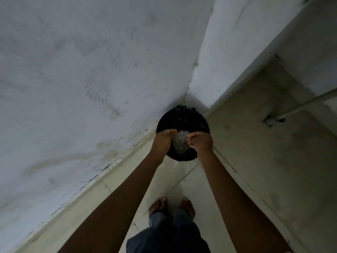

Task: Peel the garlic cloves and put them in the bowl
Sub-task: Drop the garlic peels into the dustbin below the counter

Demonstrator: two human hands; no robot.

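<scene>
Both my arms reach forward over a round black bin (pixel 182 117) lined with a black bag, which stands in the corner of the room. Between my hands is a pale, crinkled, translucent bundle (pixel 179 143). I cannot tell whether it is thin plastic or garlic skins. My left hand (pixel 164 141) curls its fingers round the bundle's left side. My right hand (pixel 201 143) pinches its right side with bent fingers. The bundle hangs just above the bin's near rim. No garlic cloves and no bowl are in view.
A rough white wall (pixel 82 79) runs along the left, and a second wall (pixel 228 52) meets it behind the bin. The floor is pale tile (pixel 255 161). A pipe (pixel 300 106) crosses at the right. My bare feet (pixel 171 207) stand behind the bin.
</scene>
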